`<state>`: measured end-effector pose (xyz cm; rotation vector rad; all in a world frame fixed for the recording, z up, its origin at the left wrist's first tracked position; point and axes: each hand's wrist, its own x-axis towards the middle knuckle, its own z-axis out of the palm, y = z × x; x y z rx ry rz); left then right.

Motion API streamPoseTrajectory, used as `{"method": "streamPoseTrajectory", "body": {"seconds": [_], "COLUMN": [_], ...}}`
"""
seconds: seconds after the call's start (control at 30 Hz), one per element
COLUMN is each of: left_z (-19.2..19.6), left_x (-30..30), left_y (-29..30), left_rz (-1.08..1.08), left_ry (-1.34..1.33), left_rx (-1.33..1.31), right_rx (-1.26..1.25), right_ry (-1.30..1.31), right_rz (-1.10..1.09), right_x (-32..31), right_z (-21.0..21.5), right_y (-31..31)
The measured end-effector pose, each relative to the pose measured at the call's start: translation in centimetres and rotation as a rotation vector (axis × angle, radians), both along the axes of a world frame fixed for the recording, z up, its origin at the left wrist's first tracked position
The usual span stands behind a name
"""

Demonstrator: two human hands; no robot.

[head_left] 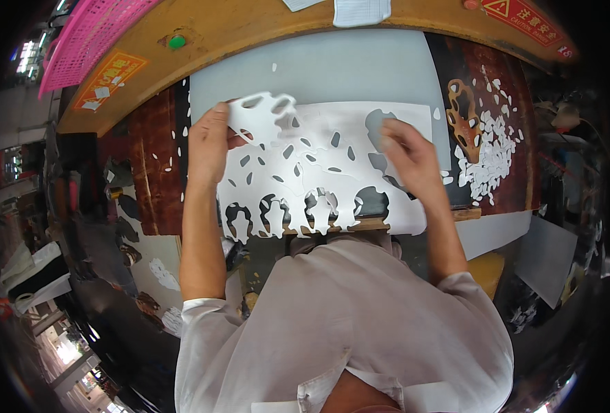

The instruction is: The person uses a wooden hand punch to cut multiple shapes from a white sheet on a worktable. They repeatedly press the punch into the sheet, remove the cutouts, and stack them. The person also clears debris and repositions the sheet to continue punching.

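My left hand [213,138] grips white cut-out pieces [262,113] with oval holes, apparently a small stack, between thumb and fingers, raised over the left part of a white sheet. That sheet [394,206] lies on the pale grey cutting board [318,62], with scattered oval holes and a row of larger cut shapes along its near edge. Above an opening at the sheet's right side is my right hand [413,153], its fingers loosely bent and apart, with nothing visible in them. On the right stands a brown cutting die [464,124] with an openwork outline.
Small white offcuts [487,158] are heaped right of the board beside the die. Across the far side runs a yellow machine beam [215,48] with a green button [177,42] and warning labels. A pink plastic basket [98,38] sits at the far left.
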<state>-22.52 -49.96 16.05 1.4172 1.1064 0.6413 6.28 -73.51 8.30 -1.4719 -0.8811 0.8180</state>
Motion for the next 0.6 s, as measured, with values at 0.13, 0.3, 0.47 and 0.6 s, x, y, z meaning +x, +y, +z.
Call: {"method": "streamPoseTrajectory", "body": {"seconds": [0.13, 0.3, 0.47, 0.6], "left_z": [-1.1, 0.2, 0.9, -0.5], "left_x": [-0.8, -3.7, -8.4, -13.1], "left_y": [-0.9, 0.2, 1.5, 2.5], "left_rz": [-0.095, -0.071, -0.034, 0.093], "left_ry": [-0.134, -0.133, -0.306, -0.287], "left_rx": [-0.076, -0.18, -0.226, -0.221], "right_rx": [-0.046, -0.155, -0.287, -0.279], "right_ry": [0.073, -0.05, 0.606, 0.786], "right_rz": [0.141, 0.338, 0.806, 0.728], "right_x": [-4.5, -6.6, -10.3, -15.0], "right_z": [0.8, -0.9, -2.3, -2.3], "right_y": [7.1, 12.4, 14.0, 12.9]}}
